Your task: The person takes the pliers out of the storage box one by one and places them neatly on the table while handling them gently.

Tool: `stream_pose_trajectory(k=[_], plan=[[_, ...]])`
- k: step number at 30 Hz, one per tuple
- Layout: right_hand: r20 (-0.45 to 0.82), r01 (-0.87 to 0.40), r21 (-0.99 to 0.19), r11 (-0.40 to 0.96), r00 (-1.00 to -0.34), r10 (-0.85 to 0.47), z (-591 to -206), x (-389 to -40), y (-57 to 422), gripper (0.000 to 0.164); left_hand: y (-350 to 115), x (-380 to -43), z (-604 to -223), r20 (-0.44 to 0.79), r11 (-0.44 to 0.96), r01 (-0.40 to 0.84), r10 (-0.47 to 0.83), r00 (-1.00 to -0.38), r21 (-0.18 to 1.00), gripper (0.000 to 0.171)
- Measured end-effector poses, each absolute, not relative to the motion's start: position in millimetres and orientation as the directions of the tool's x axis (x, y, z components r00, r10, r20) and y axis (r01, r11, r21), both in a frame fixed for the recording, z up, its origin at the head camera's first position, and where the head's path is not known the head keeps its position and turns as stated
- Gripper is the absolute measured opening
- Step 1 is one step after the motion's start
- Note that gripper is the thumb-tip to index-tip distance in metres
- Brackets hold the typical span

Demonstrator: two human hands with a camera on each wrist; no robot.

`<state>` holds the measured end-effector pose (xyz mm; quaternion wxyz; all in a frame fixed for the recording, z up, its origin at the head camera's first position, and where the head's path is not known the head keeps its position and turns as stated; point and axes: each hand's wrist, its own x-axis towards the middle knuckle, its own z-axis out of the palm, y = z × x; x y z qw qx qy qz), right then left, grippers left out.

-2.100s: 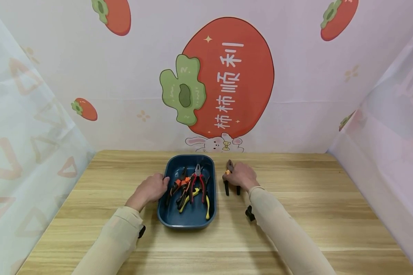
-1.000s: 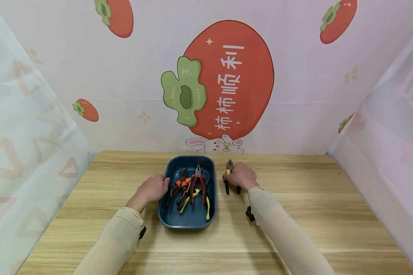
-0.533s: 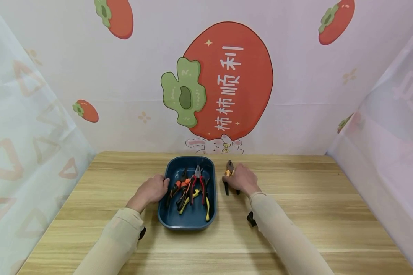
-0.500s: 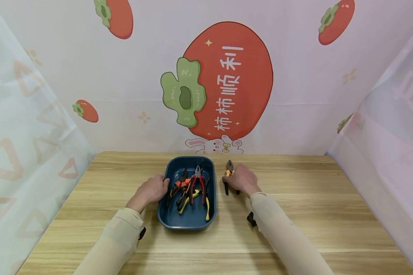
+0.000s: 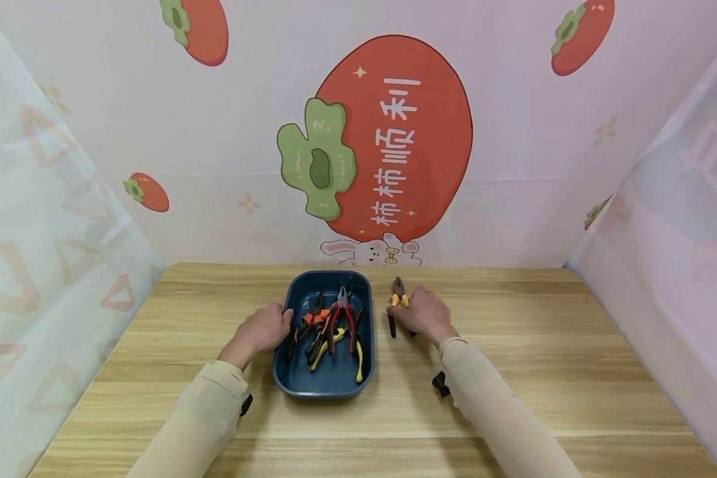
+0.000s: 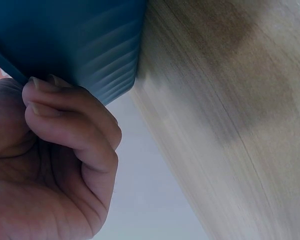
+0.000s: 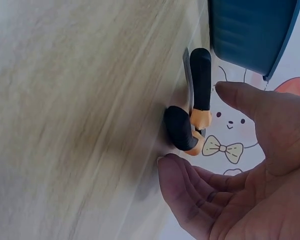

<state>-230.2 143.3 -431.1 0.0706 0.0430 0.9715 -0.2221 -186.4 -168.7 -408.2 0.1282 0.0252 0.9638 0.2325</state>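
Observation:
A deep blue tray (image 5: 322, 396) stands on the table, and my left hand (image 5: 263, 328) grips its left rim between thumb and curled fingers. Inside lie several pliers, among them red-and-black pliers (image 5: 351, 322), orange-and-black pliers (image 5: 307, 320) and yellow-handled pliers (image 5: 360, 364). Right of the tray, another pair of pliers (image 5: 398, 288) with black and light-orange handles lies on the tabletop, jaws pointing away. My right hand (image 5: 429, 315) reaches over them. In the right wrist view its thumb and fingers are spread apart on either side of the handles (image 7: 200, 80).
The wooden table (image 5: 514, 372) extends to both sides and toward me. A printed backdrop (image 5: 215, 133) with fruit and a rabbit rises along its far edge, and white sheets (image 5: 54, 265) hang at the left and right.
My right hand has shifted slightly right and its fingers have loosened, uncovering more of the light-orange handle parts. My left hand, the tray and the pliers stay where they were.

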Motion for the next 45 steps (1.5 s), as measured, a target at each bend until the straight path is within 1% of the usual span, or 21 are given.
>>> stream_pose_trajectory(k=[8,17,23,25,36,39,45], plan=[[-0.135,0.103,-0.441,0.892,-0.99,0.047,-425.4,-224.0,151.3,0.052,-168.3,-186.2,-406.8,-0.227,0.895,-0.005,0.108,-0.968,0.447,0.036],[-0.115,0.078,-0.478,0.875,-0.993,0.026,-418.1,-212.5,156.3,0.048,-168.2,-186.1,-407.3,-0.229,0.894,-0.004,0.111,-0.967,0.449,0.036],[-0.095,0.056,-0.492,0.869,-0.995,0.011,-410.4,-202.8,154.2,0.06,-168.7,-186.6,-408.7,-0.229,0.894,-0.01,0.103,-0.968,0.448,0.036],[-0.083,0.04,-0.498,0.866,-0.997,-0.001,-406.6,-199.4,152.5,0.062,-169.3,-186.5,-410.0,-0.224,0.894,-0.008,0.104,-0.969,0.448,0.035],[0.018,-0.073,-0.489,0.869,-0.997,-0.073,-385.9,-184.1,135.4,0.045,-169.5,-185.1,-409.8,-0.208,0.886,0.013,0.123,-0.97,0.464,0.035],[0.036,-0.095,-0.49,0.867,-0.995,-0.088,-381.5,-181.7,129.4,0.044,-169.1,-184.1,-408.4,-0.204,0.883,0.018,0.129,-0.971,0.47,0.035],[0.054,-0.134,-0.484,0.865,-0.991,-0.123,-376.0,-179.1,119.0,0.052,-169.1,-184.1,-408.4,-0.205,0.88,0.018,0.13,-0.97,0.475,0.035]])
